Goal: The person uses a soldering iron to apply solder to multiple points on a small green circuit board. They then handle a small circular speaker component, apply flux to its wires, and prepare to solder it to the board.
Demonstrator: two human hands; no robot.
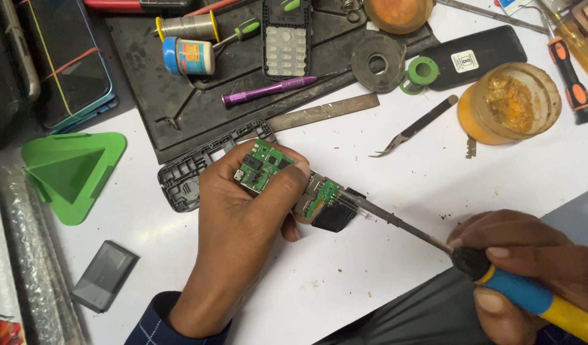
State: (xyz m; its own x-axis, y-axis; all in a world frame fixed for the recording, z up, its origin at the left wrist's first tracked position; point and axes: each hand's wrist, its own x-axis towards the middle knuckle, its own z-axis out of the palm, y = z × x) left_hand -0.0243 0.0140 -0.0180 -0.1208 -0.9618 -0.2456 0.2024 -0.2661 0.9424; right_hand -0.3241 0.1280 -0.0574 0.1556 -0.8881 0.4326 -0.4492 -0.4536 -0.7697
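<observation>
Fingers (278, 182) of the left hand (243, 230) are clamped around a small green circuit board (263, 165), pinning it to the white tabletop (370, 268) over a grey plastic phone frame (185, 179). The right hand (530, 268) grips a blue-and-yellow-handled soldering iron (498, 281), its tip touching the board's lower end (326, 197). Black curved tweezers (415, 128) lie well apart.

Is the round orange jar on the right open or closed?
Open. The round orange translucent jar has no lid on top, and you can see straight down to the amber paste inside.
</observation>
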